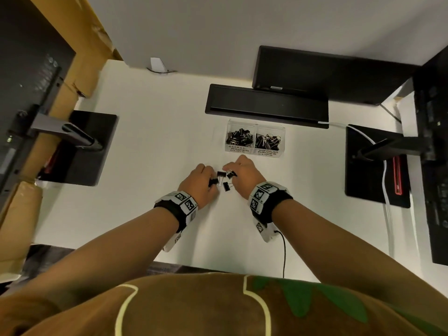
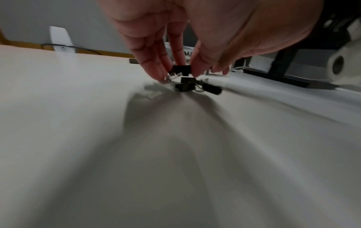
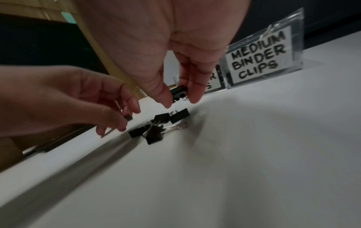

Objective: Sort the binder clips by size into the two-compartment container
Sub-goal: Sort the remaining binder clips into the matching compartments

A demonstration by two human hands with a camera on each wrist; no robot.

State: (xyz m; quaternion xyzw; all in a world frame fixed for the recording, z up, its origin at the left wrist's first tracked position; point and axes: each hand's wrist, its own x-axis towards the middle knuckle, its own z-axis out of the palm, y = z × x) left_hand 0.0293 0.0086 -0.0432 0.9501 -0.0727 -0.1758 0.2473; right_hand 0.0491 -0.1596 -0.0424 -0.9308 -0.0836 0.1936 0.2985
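White desk point(image 1: 135, 154) carries a few loose binder clips point(image 3: 154, 128); left hand point(image 1: 200, 184) pinches one clip point(image 2: 180, 69), right hand point(image 1: 243, 174) pinches another point(image 3: 178, 92) near the labelled container point(image 1: 254, 151)

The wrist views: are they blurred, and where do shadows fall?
Left wrist view: the table is smeared by blur, with a dark shadow under the left hand and its pinched clip. Right wrist view: softer blur; the container label stays readable, and shadow lies beside the loose clips.
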